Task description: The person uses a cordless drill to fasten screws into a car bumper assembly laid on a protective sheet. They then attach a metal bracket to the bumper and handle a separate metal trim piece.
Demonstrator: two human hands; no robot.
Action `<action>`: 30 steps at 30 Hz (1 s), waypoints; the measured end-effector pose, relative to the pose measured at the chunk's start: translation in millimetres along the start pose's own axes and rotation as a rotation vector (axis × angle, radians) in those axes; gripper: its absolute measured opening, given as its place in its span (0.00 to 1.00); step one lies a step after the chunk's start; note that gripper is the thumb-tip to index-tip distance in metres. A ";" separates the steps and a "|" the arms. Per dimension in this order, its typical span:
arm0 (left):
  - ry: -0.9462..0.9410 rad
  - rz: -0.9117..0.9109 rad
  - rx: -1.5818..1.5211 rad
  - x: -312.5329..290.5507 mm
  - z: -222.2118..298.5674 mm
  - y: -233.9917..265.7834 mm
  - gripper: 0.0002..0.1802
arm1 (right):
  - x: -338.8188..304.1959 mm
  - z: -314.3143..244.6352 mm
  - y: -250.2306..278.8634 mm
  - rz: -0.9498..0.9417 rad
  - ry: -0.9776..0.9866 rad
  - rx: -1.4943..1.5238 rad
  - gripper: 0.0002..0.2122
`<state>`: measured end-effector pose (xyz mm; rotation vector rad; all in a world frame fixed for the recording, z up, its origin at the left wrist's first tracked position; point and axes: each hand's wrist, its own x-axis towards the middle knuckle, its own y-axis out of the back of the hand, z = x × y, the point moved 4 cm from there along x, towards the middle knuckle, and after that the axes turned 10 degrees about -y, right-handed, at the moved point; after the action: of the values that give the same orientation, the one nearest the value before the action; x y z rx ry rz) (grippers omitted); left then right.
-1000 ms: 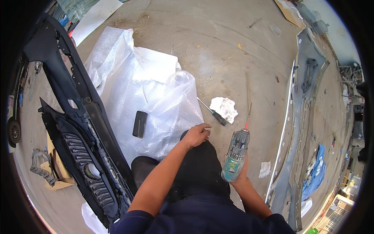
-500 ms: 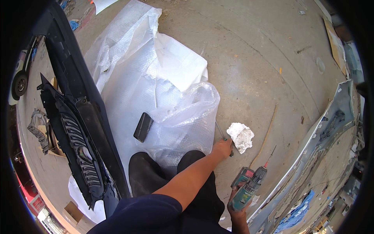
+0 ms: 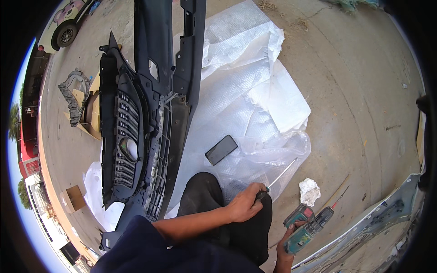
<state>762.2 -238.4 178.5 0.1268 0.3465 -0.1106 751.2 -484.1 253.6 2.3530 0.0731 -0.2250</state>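
Note:
My left hand [image 3: 246, 204] is closed round the handle of a screwdriver [image 3: 283, 173], above my bent knee. Its long metal shaft points up and right, over the bubble wrap [image 3: 232, 102]. Lower right, my right hand [image 3: 287, 243] grips a green and black cordless drill [image 3: 301, 235] with a long thin bit aimed up and right. A dark smartphone [image 3: 221, 150] lies on the wrap beyond my knees. To my left stands a black car bumper [image 3: 152, 34] with a slatted grille [image 3: 127, 113] alongside it.
A crumpled white lump [image 3: 309, 192] and a thin stick [image 3: 339, 186] lie on the concrete floor near the drill. A long silvery panel [image 3: 364, 221] runs along the right. Cardboard boxes [image 3: 74, 199] sit at the left, and a parked vehicle [image 3: 63, 22] stands far left.
The view has swung left, showing more of the bumper and grille. My left hand has drawn back from beside the white lump to above my knee, bringing the screwdriver. The drill stays in my right hand.

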 end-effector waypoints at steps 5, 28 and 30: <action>-0.025 0.477 0.279 -124.8 77.2 202.5 0.28 | 12.8 -76.1 -16.3 -0.052 -0.023 0.086 0.09; 0.001 0.009 1.095 -35.8 84.5 429.7 0.25 | 59.6 -235.5 -70.4 -0.281 0.077 0.153 0.08; 0.023 -0.044 1.096 -21.6 85.9 432.3 0.25 | 65.6 -231.2 -72.6 -0.255 0.118 0.112 0.10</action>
<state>826.4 177.5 311.3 1.2054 0.2793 -0.3354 839.4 -270.9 352.6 2.4641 0.4291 -0.2180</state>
